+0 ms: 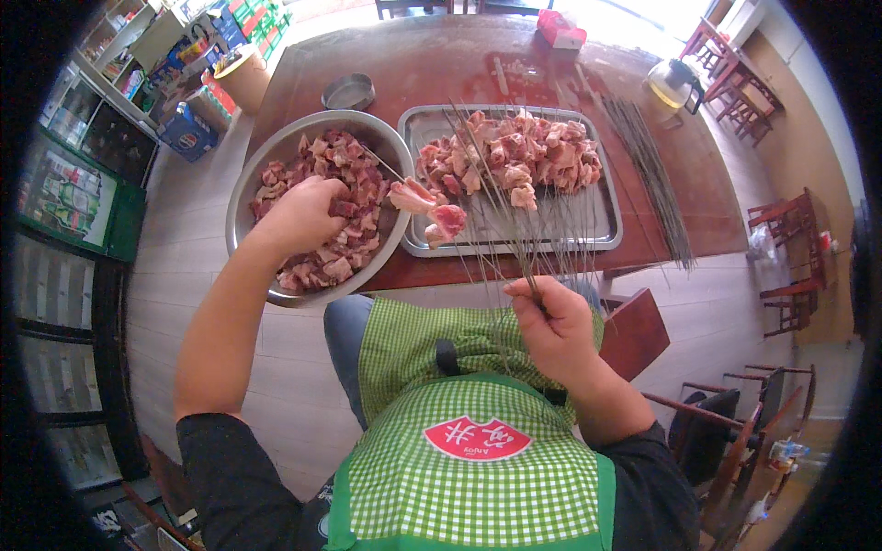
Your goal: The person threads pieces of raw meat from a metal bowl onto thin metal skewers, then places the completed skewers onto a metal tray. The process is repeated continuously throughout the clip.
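Observation:
My left hand (299, 216) reaches into a large round metal bowl (393, 227) of raw meat chunks (317, 271). Its fingers are closed around a dark red meat piece (343, 208) at their tips. In my right hand (556, 331), in front of the table edge, is a fanned bunch of thin metal skewers (525, 243), pointing up and away over a rectangular metal tray (602, 236). Threaded meat pieces (447, 220) hang at the bunch's left side, between bowl and tray. A heap of meat (524, 151) fills the tray's far part, partly behind the skewers.
More skewers (648, 165) lie in a long bundle on the table (707, 211), right of the tray. Beyond stand a small round dish (348, 92), a pink box (561, 30) and a glass jug (673, 84). A wooden stool (640, 331) is below the table edge.

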Motion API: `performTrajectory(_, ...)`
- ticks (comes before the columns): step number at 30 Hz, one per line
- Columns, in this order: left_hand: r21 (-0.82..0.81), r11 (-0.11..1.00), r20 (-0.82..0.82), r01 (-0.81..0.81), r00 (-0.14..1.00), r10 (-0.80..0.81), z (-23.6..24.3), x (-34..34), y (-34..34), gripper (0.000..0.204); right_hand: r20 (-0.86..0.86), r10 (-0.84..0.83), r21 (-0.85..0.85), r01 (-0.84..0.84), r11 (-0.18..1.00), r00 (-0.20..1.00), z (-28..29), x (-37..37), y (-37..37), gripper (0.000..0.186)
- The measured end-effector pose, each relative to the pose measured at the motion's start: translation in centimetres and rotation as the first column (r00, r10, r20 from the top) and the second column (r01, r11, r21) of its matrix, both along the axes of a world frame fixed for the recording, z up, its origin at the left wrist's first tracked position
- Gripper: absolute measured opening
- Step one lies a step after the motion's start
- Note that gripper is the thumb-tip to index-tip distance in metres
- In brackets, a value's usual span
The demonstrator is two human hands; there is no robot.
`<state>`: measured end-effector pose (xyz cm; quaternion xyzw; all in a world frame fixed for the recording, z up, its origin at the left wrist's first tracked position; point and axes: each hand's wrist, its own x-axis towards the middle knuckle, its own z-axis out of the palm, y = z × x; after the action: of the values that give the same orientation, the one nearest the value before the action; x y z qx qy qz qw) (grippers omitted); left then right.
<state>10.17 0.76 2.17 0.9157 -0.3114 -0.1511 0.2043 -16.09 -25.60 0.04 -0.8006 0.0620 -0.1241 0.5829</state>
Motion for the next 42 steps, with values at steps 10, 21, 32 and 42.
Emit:
performTrajectory(10,-0.608,0.742,-0.356,-0.283,0.932,0.064,-0.2,0.3,1.1,0.017,0.071,0.028,-0.086,-0.021,0.996,0.997,0.1,0.0,-0.2,0.012)
performTrajectory(21,-0.776,-0.013,-0.538,-0.631,0.672,-0.509,-0.7,-5.5,-0.3,0.021,0.012,0.115,-0.127,-0.112,0.986,0.993,-0.1,0.5,0.4,0.012)
performTrajectory(32,-0.835,-0.047,-0.420,-0.548,0.690,-0.590,-1.1,-6.3,-1.6,0.024,0.010,0.136,-0.129,-0.133,0.983,0.991,-0.2,0.1,0.2,0.013)
performTrajectory(42,-0.853,-0.021,-0.457,-0.521,0.767,-0.450,-2.1,-8.1,-3.6,0.023,0.013,0.124,-0.149,-0.121,0.981,0.992,0.0,0.4,1.2,0.012)
